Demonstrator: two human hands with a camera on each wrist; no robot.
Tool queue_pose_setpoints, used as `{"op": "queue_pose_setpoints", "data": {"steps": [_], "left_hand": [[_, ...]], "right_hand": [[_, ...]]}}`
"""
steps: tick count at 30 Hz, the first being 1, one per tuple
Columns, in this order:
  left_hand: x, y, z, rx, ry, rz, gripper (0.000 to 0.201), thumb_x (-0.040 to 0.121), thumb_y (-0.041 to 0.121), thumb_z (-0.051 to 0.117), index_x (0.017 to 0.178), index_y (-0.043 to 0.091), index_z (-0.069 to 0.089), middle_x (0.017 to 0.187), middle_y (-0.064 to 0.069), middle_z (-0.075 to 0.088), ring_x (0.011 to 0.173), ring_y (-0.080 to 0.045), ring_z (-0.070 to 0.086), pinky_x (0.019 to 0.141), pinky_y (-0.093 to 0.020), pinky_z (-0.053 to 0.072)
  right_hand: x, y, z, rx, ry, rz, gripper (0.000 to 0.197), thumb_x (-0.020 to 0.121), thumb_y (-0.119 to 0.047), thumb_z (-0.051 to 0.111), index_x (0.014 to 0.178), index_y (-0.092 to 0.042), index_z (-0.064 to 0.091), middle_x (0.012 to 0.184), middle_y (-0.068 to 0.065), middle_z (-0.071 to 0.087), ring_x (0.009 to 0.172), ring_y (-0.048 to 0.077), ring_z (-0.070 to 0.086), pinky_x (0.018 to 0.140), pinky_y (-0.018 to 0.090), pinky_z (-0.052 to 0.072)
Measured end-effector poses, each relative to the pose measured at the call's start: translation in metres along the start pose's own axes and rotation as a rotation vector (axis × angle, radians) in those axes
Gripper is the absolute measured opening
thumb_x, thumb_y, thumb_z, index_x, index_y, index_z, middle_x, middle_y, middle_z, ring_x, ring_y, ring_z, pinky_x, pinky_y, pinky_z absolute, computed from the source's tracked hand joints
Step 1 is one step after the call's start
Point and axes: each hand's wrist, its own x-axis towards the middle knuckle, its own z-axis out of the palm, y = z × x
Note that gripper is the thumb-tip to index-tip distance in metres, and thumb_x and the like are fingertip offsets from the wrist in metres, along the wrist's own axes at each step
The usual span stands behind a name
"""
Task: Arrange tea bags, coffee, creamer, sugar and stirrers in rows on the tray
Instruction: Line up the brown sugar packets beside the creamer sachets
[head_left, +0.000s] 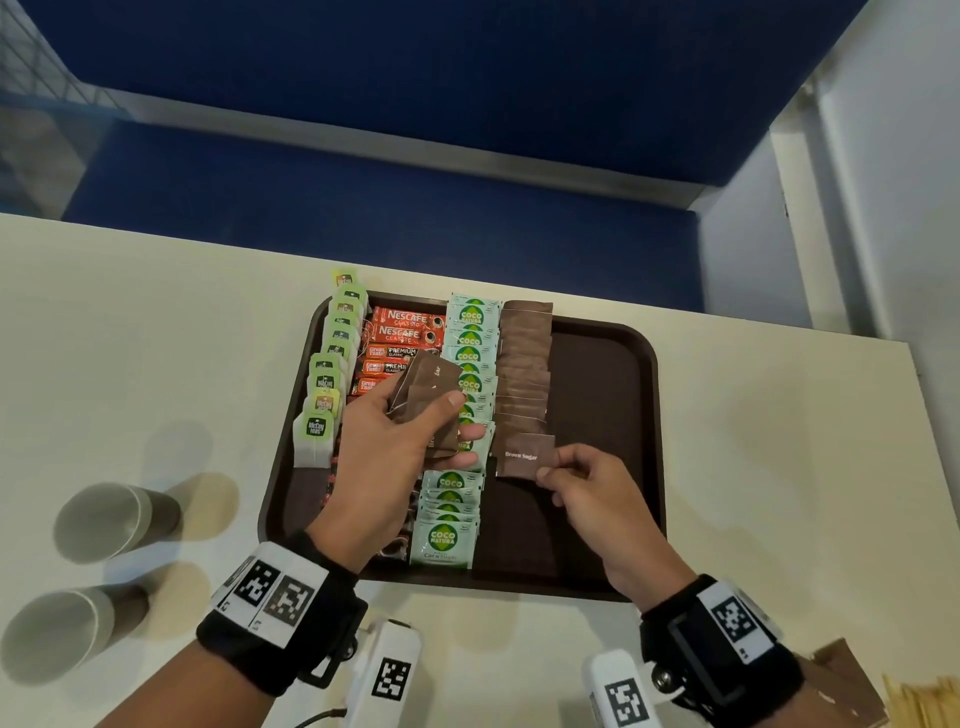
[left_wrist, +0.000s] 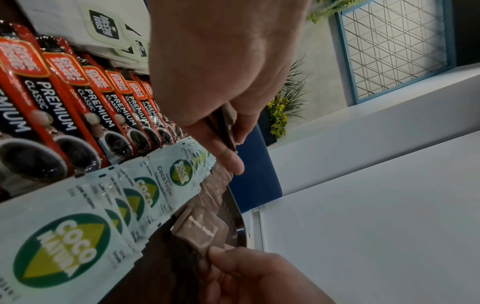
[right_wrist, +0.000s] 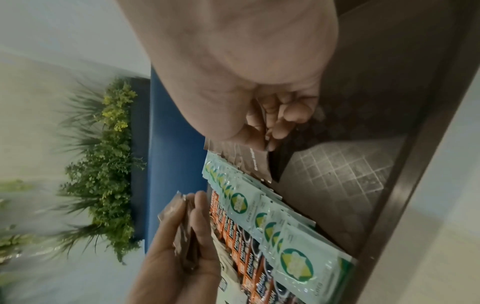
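Observation:
A dark brown tray (head_left: 613, 364) holds rows of green-tagged tea bags (head_left: 324, 387), red coffee sticks (head_left: 405, 325), pale green Coco Natura sugar sachets (head_left: 467, 358) and brown sugar sachets (head_left: 524, 364). My left hand (head_left: 415, 431) hovers over the tray's middle and grips a small stack of brown sachets (head_left: 426, 395). My right hand (head_left: 571, 473) pinches one brown sugar sachet (head_left: 522, 457) at the near end of the brown row. In the left wrist view the stack (left_wrist: 224, 125) sits between thumb and fingers. The right wrist view shows the pinched sachet (right_wrist: 255, 162).
Two grey cups (head_left: 114, 517) lie on their sides on the white table (head_left: 156, 322), left of the tray. More brown sachets (head_left: 844, 680) and wooden stirrers (head_left: 924, 701) lie at the near right corner. The tray's right part is bare. A blue bench stands beyond the table.

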Motion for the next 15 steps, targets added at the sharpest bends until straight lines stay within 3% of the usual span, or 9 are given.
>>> {"op": "queue_pose_setpoints", "data": {"steps": [2,5,9,15], "left_hand": [[-0.001,-0.001,0.001,-0.003,-0.001,-0.005,0.027,0.097,0.009,0.078,0.123,0.005,0.072,0.108,-0.017,0.082,0.088,-0.04,0.082,0.064,-0.043,0.069],[-0.003,-0.002,0.003,-0.004,-0.011,-0.015,0.026,0.097,0.008,0.078,0.122,0.005,0.072,0.107,-0.017,0.082,0.088,-0.039,0.082,0.063,-0.041,0.069],[-0.004,-0.002,0.001,-0.011,-0.018,-0.012,0.026,0.097,0.008,0.078,0.122,0.005,0.073,0.108,-0.017,0.082,0.087,-0.038,0.082,0.062,-0.039,0.069],[-0.003,-0.004,-0.001,0.005,-0.022,-0.014,0.03,0.096,0.009,0.079,0.125,0.008,0.072,0.11,-0.015,0.082,0.089,-0.039,0.082,0.065,-0.042,0.069]], "right_hand": [[0.001,0.004,0.006,-0.07,0.036,-0.061,0.003,0.099,-0.021,0.073,0.099,-0.023,0.073,0.095,0.005,0.077,0.084,0.016,0.068,0.075,0.027,0.052],[0.001,0.01,0.011,-0.148,0.128,-0.187,0.008,0.098,-0.022,0.076,0.096,-0.023,0.069,0.086,0.002,0.074,0.077,0.015,0.068,0.062,0.018,0.05],[0.003,0.016,0.014,-0.21,0.18,-0.274,0.012,0.097,-0.023,0.077,0.092,-0.022,0.066,0.078,-0.003,0.07,0.064,0.004,0.06,0.059,0.018,0.049],[0.009,0.021,0.014,-0.242,0.203,-0.265,0.014,0.097,-0.027,0.078,0.09,-0.025,0.066,0.079,-0.006,0.069,0.067,0.008,0.062,0.064,0.025,0.053]]}}
